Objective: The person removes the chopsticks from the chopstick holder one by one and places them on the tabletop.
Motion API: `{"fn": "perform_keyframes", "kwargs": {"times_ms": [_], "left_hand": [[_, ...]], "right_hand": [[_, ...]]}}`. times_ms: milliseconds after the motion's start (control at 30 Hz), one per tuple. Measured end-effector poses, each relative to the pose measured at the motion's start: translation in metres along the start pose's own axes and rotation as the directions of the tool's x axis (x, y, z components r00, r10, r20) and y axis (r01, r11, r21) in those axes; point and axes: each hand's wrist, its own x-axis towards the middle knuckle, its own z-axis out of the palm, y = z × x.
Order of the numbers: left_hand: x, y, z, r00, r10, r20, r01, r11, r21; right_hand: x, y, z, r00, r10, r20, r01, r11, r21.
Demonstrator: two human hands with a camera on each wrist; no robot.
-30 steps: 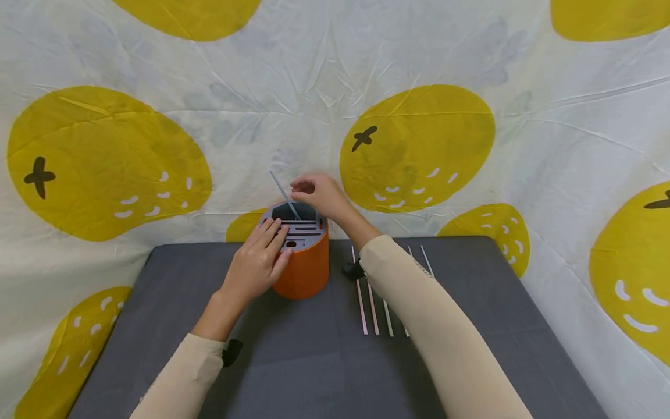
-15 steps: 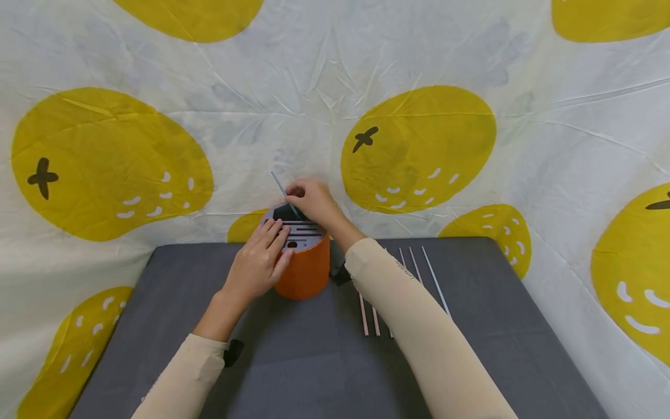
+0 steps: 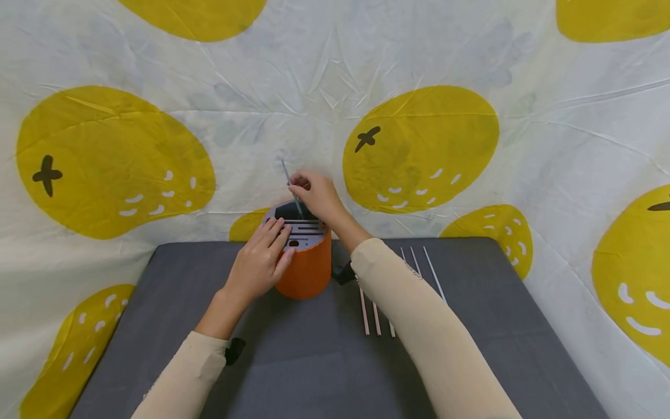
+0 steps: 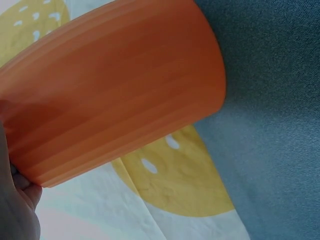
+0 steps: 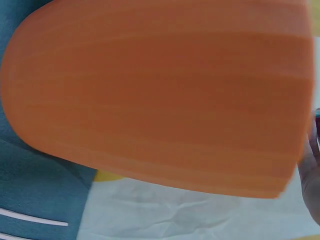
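An orange knife block [image 3: 303, 276] with a grey slotted top [image 3: 310, 240] stands near the table's back edge. My left hand [image 3: 256, 259] rests on that top from the left, fingers laid flat and thumb near the front rim. Behind the slots, my right hand [image 3: 318, 195] pinches a thin blue-grey chopstick [image 3: 285, 170] between thumb and fingers. The chopstick tilts slightly left, its lower end inside the dark rear opening [image 3: 285, 210]. Both wrist views are mostly filled by the orange wall [image 4: 110, 90]; only part of the right hand [image 5: 311, 185] appears at the right wrist view's edge.
Several pale chopsticks [image 3: 364, 314] lie side by side on the dark grey tablecloth [image 3: 314, 372], partly hidden under my right forearm; a bluish one [image 3: 434, 273] lies furthest right. A white curtain [image 3: 314, 70] with yellow fruit prints hangs close behind the table.
My right hand, earlier apart from the chopstick, has moved left and taken hold of it. The chopstick has risen a little and become more upright. My left hand stays in place.
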Motion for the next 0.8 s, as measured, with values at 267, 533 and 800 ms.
{"fn": "perform_keyframes", "kwargs": {"times_ms": [267,533,800], "left_hand": [[0.0,-0.001,0.001,1.0,-0.007,0.002,0.007,1.0,-0.007],[0.001,0.0,0.0,1.0,-0.019,0.007,0.019,1.0,-0.012],[0.002,0.0,0.0,1.0,-0.024,0.017,0.025,1.0,-0.007]], "right_hand": [[0.0,-0.015,-0.024,0.995,-0.041,-0.09,0.058,0.978,0.201],[-0.003,-0.026,-0.055,0.97,-0.114,-0.214,0.191,0.903,0.385],[-0.021,-0.032,-0.093,0.932,-0.116,-0.342,0.294,0.793,0.533]]}}
